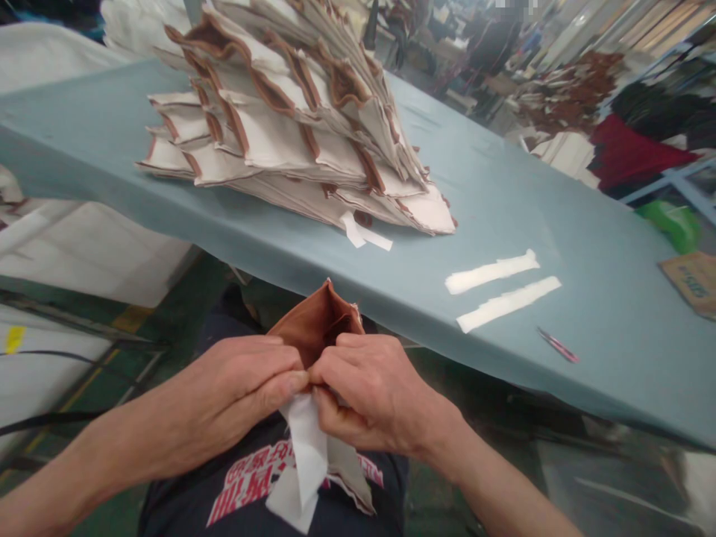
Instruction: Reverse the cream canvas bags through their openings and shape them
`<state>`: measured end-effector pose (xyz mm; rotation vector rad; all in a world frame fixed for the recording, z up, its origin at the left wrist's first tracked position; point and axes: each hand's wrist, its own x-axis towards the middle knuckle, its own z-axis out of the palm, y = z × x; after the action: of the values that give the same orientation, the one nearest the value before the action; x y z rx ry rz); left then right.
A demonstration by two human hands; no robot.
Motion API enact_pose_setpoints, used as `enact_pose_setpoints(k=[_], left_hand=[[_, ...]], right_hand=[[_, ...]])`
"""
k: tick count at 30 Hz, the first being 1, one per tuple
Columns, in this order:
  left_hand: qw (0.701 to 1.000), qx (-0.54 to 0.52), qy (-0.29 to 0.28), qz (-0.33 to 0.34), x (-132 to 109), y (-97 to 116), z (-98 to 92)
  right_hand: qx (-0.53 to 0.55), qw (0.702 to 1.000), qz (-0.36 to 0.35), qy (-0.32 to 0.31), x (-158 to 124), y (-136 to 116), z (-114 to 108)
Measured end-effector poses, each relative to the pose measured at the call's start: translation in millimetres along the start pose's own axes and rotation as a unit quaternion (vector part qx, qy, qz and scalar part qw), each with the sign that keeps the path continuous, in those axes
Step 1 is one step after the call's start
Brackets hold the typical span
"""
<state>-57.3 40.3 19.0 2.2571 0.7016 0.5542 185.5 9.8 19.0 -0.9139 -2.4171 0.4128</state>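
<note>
Between my hands, over my lap, is a brown leather-like piece (305,321) with a folded, open upper end and pale backing lower down. My left hand (246,377) pinches its edge from the left, thumb on top. My right hand (363,388) grips the same edge from the right, its fingertips meeting the left thumb. A white strip (309,440) hangs down below the fingertips, folded over near its lower end. The exact spot where the fingers press is hidden by the fingers themselves.
On the blue-green table (425,291) rises a tall stack of brown-edged pale pieces (280,142). Two white strips (509,302) and small pink-handled tweezers or snips (558,345) lie to the right. White scraps (363,235) lie by the stack; a cardboard piece (693,280) sits far right.
</note>
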Motion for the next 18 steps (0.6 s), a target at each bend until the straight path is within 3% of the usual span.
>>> enact_pose_setpoints(k=[4, 7, 10, 18], left_hand=[[0.999, 0.007, -0.035, 0.029, -3.8, -2.9, 12.5], [0.994, 0.063, 0.023, 0.089, -10.3, -8.7, 21.8], [0.987, 0.092, 0.069, 0.111, -15.7, -15.8, 27.4], [1.000, 0.008, 0.015, 0.000, -10.1, -12.3, 20.5]], right_hand=[[0.049, 0.997, 0.025, -0.054, -8.9, 1.7, -6.4], [0.094, 0.989, 0.049, -0.098, -14.9, 6.3, -5.6], [0.109, 0.987, 0.048, -0.104, -14.7, 10.2, -1.4], [-0.014, 0.994, 0.016, -0.104, -7.3, 0.3, -3.4]])
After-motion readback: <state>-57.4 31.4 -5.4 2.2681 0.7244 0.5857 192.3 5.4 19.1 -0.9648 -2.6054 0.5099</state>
